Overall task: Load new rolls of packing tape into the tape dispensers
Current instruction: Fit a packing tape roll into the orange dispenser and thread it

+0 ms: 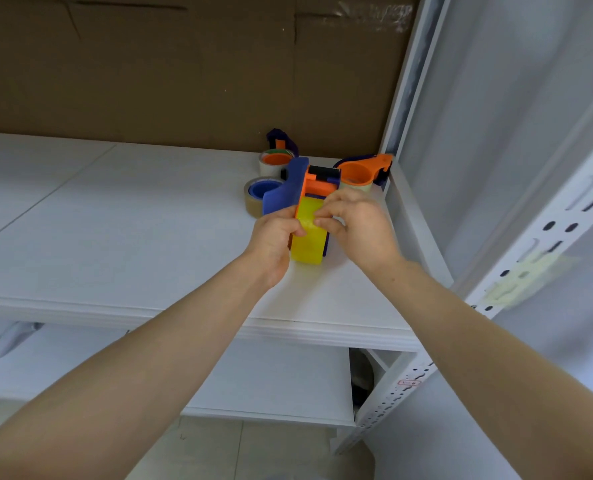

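Observation:
A blue and orange tape dispenser (297, 188) stands on edge on the white shelf (115, 237), with a yellow tape roll (308, 247) seated in it. My left hand (274, 242) grips the dispenser's left side, thumb on the yellow roll. My right hand (355, 226) is on the roll's right side, its fingertips pinching at the tape surface near the top. Behind stand a tape roll with a blue core (261, 197), a roll with an orange core (276, 161) and another orange and blue dispenser (361, 171) holding a roll.
A brown cardboard sheet (184, 64) backs the shelf. A white perforated metal upright (530, 244) with a taped patch stands at the right. A lower white shelf (253, 375) lies beneath, and tiled floor shows below.

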Available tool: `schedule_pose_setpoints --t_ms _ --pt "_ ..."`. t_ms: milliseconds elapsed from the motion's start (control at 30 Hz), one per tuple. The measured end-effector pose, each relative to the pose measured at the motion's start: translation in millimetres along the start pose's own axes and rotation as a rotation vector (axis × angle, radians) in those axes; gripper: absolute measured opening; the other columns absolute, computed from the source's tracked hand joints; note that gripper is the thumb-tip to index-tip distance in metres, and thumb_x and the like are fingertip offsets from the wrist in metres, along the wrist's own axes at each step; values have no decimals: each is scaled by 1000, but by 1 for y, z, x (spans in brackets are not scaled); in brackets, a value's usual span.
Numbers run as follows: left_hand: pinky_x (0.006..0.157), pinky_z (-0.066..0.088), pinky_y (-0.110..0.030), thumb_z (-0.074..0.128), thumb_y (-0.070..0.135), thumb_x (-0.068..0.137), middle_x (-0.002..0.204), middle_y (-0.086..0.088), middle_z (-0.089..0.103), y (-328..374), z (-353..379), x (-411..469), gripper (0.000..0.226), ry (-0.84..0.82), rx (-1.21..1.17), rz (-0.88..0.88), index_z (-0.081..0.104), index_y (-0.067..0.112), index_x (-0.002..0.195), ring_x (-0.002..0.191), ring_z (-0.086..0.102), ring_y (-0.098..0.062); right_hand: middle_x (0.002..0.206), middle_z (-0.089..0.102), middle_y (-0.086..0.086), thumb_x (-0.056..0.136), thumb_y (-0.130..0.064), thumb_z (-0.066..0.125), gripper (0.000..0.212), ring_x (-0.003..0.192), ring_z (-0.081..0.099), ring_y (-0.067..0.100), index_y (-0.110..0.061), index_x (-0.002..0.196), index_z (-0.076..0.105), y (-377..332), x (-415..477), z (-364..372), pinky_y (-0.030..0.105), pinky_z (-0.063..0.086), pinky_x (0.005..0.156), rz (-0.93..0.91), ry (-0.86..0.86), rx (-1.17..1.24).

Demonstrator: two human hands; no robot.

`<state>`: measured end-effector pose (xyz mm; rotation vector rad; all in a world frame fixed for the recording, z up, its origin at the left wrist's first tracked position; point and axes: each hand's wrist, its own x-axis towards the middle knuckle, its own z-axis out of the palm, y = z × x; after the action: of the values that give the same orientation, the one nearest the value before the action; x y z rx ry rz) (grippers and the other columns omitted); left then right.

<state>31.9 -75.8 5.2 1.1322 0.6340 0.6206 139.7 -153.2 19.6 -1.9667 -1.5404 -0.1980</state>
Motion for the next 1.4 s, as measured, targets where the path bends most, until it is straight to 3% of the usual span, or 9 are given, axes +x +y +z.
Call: schedule_pose_setpoints --t_ms 167,333,533,633,700,767,933,1133,1400 --pt "95 47 -46 43 -18 70 102 -17 63 0 -2 -1 50 -23 33 5 65 7 108 97 59 -29 116 57 6 95 -23 52 24 111 50 21 -9 110 65 -7 4 -1 33 47 85 -51 -72 -209" --pt "84 51 -31 50 -19 78 96 -7 67 -2 -3 -2 44 -43 38 31 67 16 100 91 62 -20 115 56 8 89 -24 61 24 107 53 22 -9 108 65 -12 16 -14 33 47 86 -13 -215 -155" --pt "88 52 -31 57 -14 81 101 -6 69 -3 -5 -3 38 -40 34 40 67 16 101 97 64 -20 110 57 9 88 -18 63 19 102 54 21 -7 101 68 -16 18 -16 32 47 84 8 -227 -114" --pt "86 53 -29 57 -14 81 100 -5 69 -4 -6 -3 37 -40 38 47 66 15 102 95 65 -18 114 55 8 90 -20 59 20 107 52 22 -7 104 66 -18 19 -18 24 43 78 -13 -273 -182" --pt "86 53 -30 58 -14 81 98 -4 69 -3 -5 -4 37 -36 44 53 67 15 101 94 65 -18 119 51 6 93 -21 55 20 111 49 20 -9 107 64 -18 20 -19 17 29 62 -22 -311 -246" --pt "86 53 -29 59 -13 81 97 -3 70 -3 -4 -4 37 -33 54 58 67 17 99 93 65 -17 123 50 6 94 -22 53 19 113 47 19 -11 108 61 -17 20 -20 22 21 62 -19 -326 -267" --pt "82 53 -25 59 -12 81 93 3 70 -3 -3 -6 36 -52 62 72 66 20 97 88 66 -11 117 55 12 89 -16 61 24 104 56 25 -6 111 65 -14 21 -28 30 46 86 18 -301 -151" --pt "83 53 -26 59 -12 81 93 2 70 -2 -4 -5 35 -52 66 71 66 19 97 89 66 -11 112 55 9 92 -19 57 19 103 55 24 -9 105 65 -14 24 -30 34 47 79 -56 -337 -296" --pt "68 51 -13 61 -11 81 90 7 70 -2 -2 -4 36 -67 112 90 66 20 99 83 66 -4 107 51 10 88 -35 60 33 97 50 22 -7 103 62 -17 35 -33 37 47 78 -152 -517 -451"
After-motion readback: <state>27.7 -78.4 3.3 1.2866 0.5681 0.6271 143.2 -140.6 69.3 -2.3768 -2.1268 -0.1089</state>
